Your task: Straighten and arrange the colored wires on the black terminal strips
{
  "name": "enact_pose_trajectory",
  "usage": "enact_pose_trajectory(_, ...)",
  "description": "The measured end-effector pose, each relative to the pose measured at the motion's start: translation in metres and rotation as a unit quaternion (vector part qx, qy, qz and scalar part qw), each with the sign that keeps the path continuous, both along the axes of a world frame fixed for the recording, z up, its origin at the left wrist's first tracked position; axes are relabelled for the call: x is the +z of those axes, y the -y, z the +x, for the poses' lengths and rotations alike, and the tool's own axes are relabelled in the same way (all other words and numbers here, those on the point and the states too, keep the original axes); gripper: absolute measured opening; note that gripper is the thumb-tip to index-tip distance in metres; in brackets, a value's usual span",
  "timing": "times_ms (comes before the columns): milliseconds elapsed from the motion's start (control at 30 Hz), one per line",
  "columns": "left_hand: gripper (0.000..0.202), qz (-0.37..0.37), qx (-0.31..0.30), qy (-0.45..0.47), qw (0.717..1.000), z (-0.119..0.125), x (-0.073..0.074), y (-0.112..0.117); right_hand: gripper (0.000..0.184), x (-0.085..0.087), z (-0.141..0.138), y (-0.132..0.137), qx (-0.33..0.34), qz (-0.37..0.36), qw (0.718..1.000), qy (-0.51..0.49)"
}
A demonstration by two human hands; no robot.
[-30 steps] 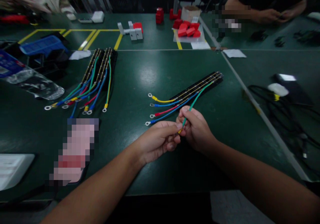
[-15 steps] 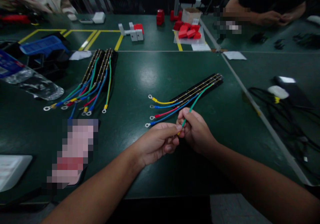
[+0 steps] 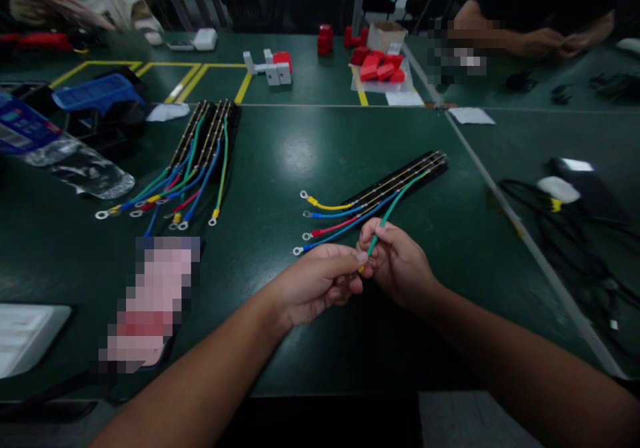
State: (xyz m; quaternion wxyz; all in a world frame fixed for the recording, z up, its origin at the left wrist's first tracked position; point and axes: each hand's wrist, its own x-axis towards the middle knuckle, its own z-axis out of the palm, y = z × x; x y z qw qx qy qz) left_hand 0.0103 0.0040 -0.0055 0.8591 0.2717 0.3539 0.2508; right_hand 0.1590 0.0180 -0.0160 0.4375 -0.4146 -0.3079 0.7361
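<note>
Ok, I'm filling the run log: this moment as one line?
left hand: pinches green wire by yellow sleeve; right hand: holds it nearer black strip; black strip: on table

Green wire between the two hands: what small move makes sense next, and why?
Probably swing the green wire gently leftward, beside the others: the left hand grips it by its yellow sleeve, the right hand pinches it higher up, and the yellow wire, red wire and two blue wires lie pointing left from the black strip.
</note>
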Motion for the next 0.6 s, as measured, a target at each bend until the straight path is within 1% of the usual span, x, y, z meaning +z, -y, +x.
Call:
enact_pose_trajectory(200,0.021,-0.013,0.002,-0.01,1.0,0.002,0.004,0.002,0.014,-0.002,0.0,-0.001,-0.007,0.009,1.0,-0.007)
enact_pose_trajectory(367,0.019,-0.035,0.011,-0.019,0.999,0.007,0.012,0.005,0.015,-0.001,0.0,-0.001,-0.009,0.008,1.0,-0.006)
enact_pose_trajectory(500,0.018,-0.033,0.017,-0.008,0.999,0.011,0.017,0.007,0.016,0.0,0.0,0.0,-0.012,0.016,1.0,-0.024)
enact_pose_trajectory(600,0.018,-0.032,0.016,-0.012,0.999,0.012,0.019,0.007,0.016,0.001,-0.001,0.0,-0.007,0.017,0.999,-0.033)
